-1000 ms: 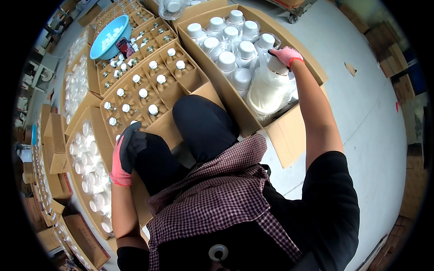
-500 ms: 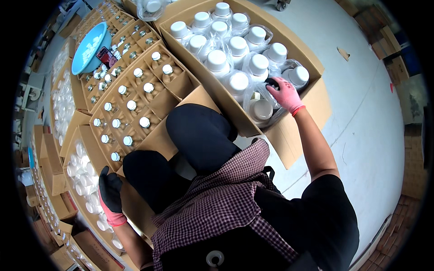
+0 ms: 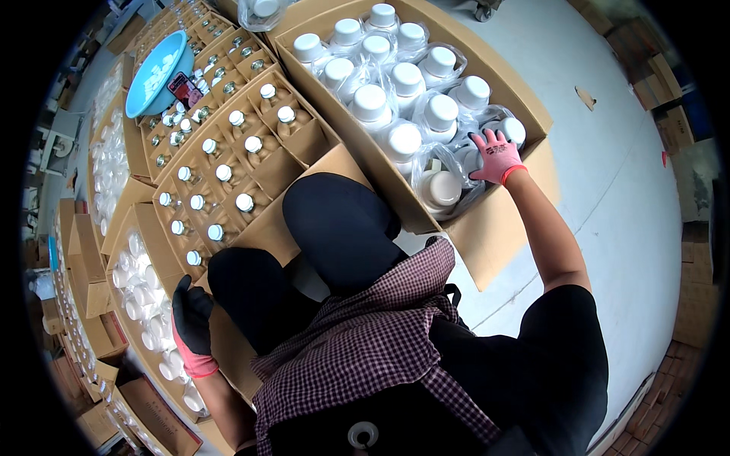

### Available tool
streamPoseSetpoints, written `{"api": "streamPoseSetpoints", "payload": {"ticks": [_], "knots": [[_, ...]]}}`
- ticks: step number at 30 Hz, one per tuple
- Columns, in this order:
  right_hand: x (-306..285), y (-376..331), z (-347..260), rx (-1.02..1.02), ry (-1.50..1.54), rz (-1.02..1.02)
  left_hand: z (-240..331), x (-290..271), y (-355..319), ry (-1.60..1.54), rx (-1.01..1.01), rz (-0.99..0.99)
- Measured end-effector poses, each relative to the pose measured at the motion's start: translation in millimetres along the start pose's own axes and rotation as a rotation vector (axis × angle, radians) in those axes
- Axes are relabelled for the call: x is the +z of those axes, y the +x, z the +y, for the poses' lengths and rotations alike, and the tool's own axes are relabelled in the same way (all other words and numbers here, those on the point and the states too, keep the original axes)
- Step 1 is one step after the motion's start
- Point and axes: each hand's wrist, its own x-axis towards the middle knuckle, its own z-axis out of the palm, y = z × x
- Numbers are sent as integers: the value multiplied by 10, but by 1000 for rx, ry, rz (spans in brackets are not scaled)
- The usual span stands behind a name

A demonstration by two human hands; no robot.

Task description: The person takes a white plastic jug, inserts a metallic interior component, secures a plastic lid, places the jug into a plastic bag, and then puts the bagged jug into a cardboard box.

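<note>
Right hand [image 3: 499, 157] has spread, seemingly touching bottles [image 3: 515, 131].

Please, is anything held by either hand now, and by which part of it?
The left hand shows nothing held. The right hand is spread over the wrapped bottles; whether it grips one, and where, cannot be told.

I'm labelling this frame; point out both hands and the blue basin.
Right hand [image 3: 498, 157], head view: back of the hand.
Left hand [image 3: 195, 327], head view: dark gloved palm side.
Blue basin [image 3: 140, 100], head view: bare inner wall.
</note>
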Motion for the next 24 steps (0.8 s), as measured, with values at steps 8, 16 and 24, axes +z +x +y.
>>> {"api": "streamPoseSetpoints", "payload": {"ticks": [8,16,24], "knots": [[194,261,217,121,191,-50,32,-268,-68,-53,1,-62],[354,160,154,196,293,-5,-165,-272,-9,-160,-11,-110],[85,54,84,84,193,-47,-223,-279,-113,-144,-12,-55]]}}
